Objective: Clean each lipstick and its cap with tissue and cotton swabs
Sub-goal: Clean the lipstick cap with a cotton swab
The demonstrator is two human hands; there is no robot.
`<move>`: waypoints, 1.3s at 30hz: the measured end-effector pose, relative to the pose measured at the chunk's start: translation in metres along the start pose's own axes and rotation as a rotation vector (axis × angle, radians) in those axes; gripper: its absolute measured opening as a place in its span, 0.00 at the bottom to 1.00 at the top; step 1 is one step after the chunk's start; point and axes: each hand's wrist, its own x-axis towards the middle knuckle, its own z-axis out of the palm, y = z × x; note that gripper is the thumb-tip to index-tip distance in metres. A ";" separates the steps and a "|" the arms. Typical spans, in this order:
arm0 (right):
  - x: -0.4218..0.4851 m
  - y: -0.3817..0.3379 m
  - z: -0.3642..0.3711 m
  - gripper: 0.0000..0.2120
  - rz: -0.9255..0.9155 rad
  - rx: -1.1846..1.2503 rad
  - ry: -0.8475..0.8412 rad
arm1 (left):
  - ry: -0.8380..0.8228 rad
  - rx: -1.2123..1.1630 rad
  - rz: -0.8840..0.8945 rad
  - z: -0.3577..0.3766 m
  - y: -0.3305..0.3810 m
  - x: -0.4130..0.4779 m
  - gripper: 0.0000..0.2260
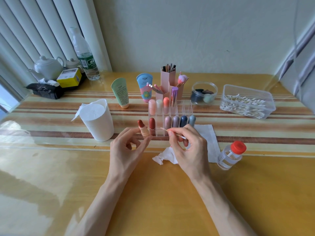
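Left hand pinches an uncapped red lipstick upright above the counter, just beside the clear rack. Right hand pinches a cotton swab, with crumpled tissue tucked beneath. Step, likely: swabbing this stick. Next: bring the swab tip lightly to the collar.

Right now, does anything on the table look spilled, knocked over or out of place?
Nothing looks spilled or damaged. The lipstick in the left hand is uncapped, and the right hand pinches a cotton swab. A crumpled tissue lies under that hand; the red-capped bottle is closed.
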 end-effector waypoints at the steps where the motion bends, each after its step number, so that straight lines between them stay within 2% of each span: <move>1: 0.000 0.001 0.000 0.05 0.010 -0.001 0.010 | 0.042 0.067 0.014 0.000 -0.001 0.001 0.08; 5: 0.001 0.003 0.000 0.04 0.042 -0.002 0.033 | 0.120 0.248 -0.031 0.001 -0.009 0.013 0.12; 10: 0.002 0.004 0.001 0.03 0.048 -0.014 0.042 | 0.080 0.203 -0.138 0.001 -0.011 0.028 0.09; 18: 0.001 0.003 0.004 0.05 0.044 -0.013 0.014 | 0.054 0.257 -0.235 0.002 -0.016 0.029 0.11; 30: -0.002 0.008 0.002 0.18 0.136 0.026 -0.095 | 0.010 0.303 -0.325 0.010 -0.021 0.040 0.09; 39: -0.001 0.008 0.000 0.10 0.173 0.025 -0.063 | 0.039 0.291 -0.300 0.014 -0.025 0.041 0.09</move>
